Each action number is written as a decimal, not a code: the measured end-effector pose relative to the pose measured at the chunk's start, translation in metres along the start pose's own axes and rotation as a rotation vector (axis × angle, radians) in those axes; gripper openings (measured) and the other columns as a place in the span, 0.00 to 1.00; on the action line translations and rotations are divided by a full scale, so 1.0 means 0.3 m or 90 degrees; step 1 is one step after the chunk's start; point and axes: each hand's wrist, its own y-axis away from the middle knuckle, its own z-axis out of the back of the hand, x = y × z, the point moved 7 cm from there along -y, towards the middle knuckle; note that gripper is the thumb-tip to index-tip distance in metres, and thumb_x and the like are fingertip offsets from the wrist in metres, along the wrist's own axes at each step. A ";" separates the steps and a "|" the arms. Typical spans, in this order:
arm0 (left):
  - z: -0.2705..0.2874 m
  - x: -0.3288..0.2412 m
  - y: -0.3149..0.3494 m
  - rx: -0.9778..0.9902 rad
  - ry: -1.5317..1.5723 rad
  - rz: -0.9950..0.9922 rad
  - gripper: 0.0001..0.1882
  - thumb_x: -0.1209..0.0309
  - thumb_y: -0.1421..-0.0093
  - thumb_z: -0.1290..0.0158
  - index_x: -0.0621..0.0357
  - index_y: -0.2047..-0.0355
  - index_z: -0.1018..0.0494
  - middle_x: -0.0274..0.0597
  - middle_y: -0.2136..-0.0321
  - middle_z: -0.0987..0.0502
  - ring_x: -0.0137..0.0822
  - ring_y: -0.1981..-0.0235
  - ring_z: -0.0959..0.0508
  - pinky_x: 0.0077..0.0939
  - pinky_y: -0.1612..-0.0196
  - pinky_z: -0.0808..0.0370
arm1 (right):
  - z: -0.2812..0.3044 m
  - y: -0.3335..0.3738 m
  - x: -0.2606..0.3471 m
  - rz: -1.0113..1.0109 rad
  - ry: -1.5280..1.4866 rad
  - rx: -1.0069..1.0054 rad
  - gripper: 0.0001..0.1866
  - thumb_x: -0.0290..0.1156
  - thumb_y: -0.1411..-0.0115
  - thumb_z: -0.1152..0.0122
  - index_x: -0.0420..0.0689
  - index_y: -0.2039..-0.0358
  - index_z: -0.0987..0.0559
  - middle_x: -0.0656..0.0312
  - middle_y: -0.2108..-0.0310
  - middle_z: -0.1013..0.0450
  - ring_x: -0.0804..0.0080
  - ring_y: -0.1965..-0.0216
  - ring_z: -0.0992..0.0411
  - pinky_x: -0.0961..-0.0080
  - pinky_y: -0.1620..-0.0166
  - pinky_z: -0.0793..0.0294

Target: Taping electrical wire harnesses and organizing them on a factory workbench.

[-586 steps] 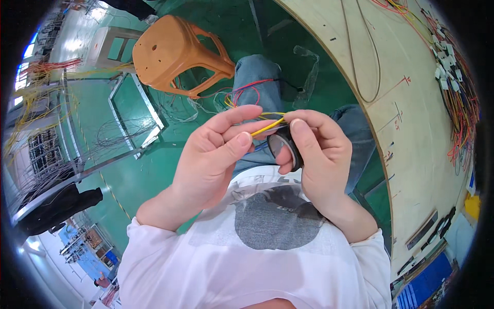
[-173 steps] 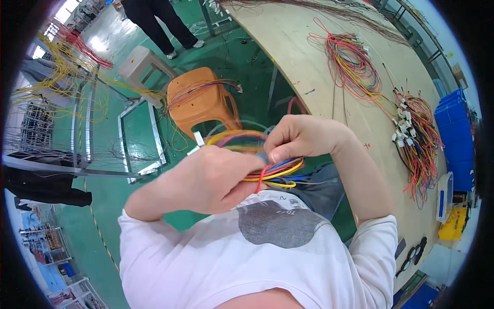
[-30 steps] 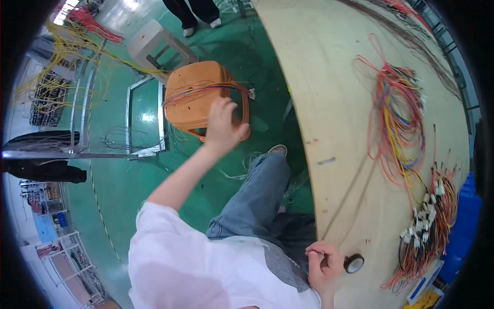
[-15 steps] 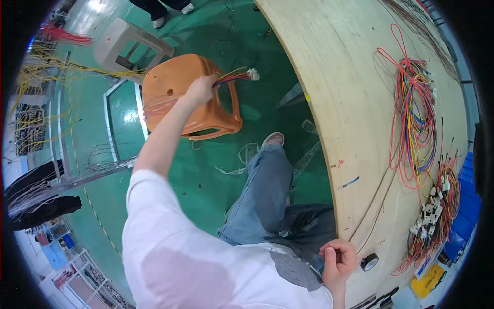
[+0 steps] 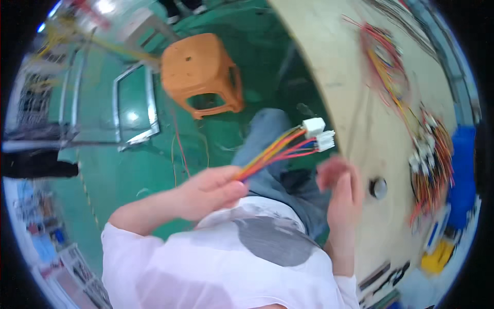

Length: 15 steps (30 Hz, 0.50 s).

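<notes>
In front of my body, my left hand (image 5: 218,190) is closed around a wire harness (image 5: 272,154) of yellow, orange, red and blue wires. Two white plug connectors (image 5: 319,135) at its end point right, toward the table. Some of its thin wires trail down over the floor behind the hand. My right hand (image 5: 340,190) is raised by the table's near edge, just below the connectors and apart from them. Motion smears its bent fingers, and no held object shows in it.
The wooden table (image 5: 360,221) fills the right side. On it lie a tied wire bundle (image 5: 386,67), a pile of harnesses with white connectors (image 5: 429,159) and a black tape roll (image 5: 378,188). An orange stool (image 5: 193,64) and a metal frame (image 5: 117,108) stand at left.
My left hand has come back from over the orange stool to my front, bringing the wire harness. My right hand has lifted slightly toward the connectors. The view has shifted.
</notes>
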 end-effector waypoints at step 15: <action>-0.312 0.132 -0.150 0.119 0.031 -0.159 0.09 0.67 0.40 0.59 0.61 0.68 0.37 0.27 0.87 0.42 0.19 0.86 0.44 0.12 0.83 0.48 | 0.226 0.161 0.052 0.033 -0.169 -0.180 0.13 0.29 0.46 0.48 0.37 0.61 0.32 0.63 0.75 0.32 0.80 0.79 0.35 0.84 0.76 0.37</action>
